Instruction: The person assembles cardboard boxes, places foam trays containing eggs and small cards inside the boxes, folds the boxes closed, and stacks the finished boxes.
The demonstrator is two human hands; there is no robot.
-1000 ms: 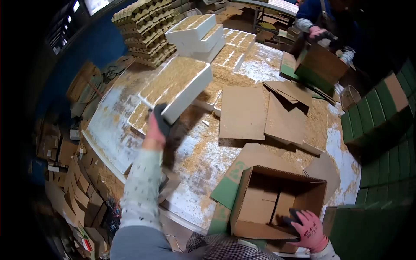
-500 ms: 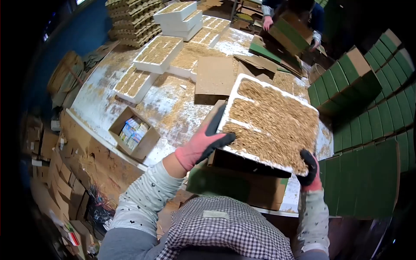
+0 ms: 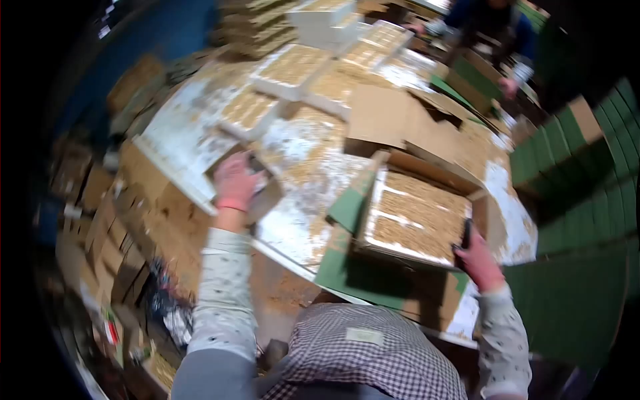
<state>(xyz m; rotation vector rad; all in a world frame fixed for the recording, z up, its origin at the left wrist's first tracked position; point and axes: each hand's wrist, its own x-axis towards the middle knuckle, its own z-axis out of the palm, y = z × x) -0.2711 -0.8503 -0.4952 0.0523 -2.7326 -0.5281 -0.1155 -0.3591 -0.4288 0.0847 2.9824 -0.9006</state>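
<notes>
A white foam tray (image 3: 417,207) filled with brown, grain-like material sits inside an open cardboard box (image 3: 443,171), whose green flaps spread outward. My right hand (image 3: 481,259), in a pink and black glove, grips the box at its near right corner, against the tray's edge. Away to the left, my left hand (image 3: 237,180) reaches over a small cardboard box (image 3: 269,202). Motion blur smears its fingers, and the glove hides most of what lies in that small box.
Several filled foam trays (image 3: 293,65) stand at the back of the table, beside stacked egg-carton-like trays (image 3: 257,30). Green boxes (image 3: 560,147) line the right side. Across the table, another person's hand (image 3: 510,87) is by a green and brown box (image 3: 473,80). Flattened cardboard (image 3: 110,247) lies at left.
The foam tray has gone from between both hands down into the open box. My left hand has let go of it and moved left to the small box. The view has shifted.
</notes>
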